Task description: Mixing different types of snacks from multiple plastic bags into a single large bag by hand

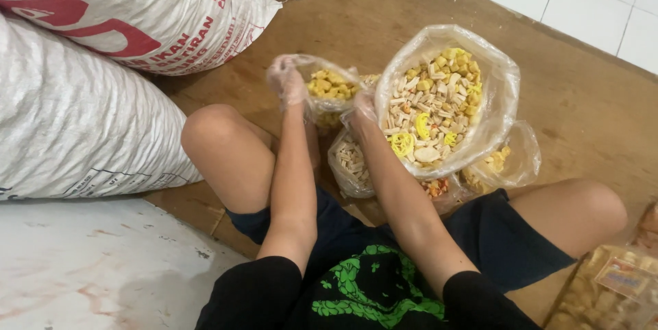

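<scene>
Brown floor [411,1], white sacks [82,117] left | left hand [286,80], right hand [363,107]: gloved fingers closed on small snack bag [330,90] rim, between knees | big open snack bag [439,104] just right

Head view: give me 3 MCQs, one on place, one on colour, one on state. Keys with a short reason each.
1. Where does the big open bag of mixed crackers sit?
A. Between the knees on the brown floor
B. On top of the white sacks
C. On the white tiles

2. What colour are the crackers in the small bag?
A. Red
B. Yellow
C. Green

3. What is the left hand doing?
A. Resting on a knee
B. Lying flat on the floor
C. Gripping the small bag's rim

Answers:
1 A: it sits on the brown floor in front of the person, between the knees.
2 B: yellow pieces show through the clear plastic.
3 C: its fingers close on the rim, and the right hand holds the other side.
</scene>
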